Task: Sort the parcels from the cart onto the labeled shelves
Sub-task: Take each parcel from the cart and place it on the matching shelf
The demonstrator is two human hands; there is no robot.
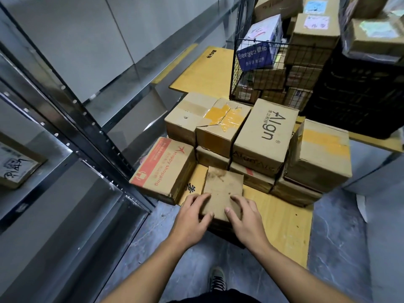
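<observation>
Both hands, left (192, 217) and right (244, 217), grip a small plain brown cardboard parcel (223, 189) at lower centre, on the yellow cart deck (282, 224) (stacked cartons behind). Step: pickup. Next: lift, read label, carry to grey metal shelves (72, 171) left.

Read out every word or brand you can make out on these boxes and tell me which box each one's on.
"Algn": tall brown box.
"Happy shopping": red-printed box.
"Deeyeo", upside down: blue-and-white box.
Chinese print and the shipping labels: too small or blurred.
Plain box under both hands: no text.
</observation>
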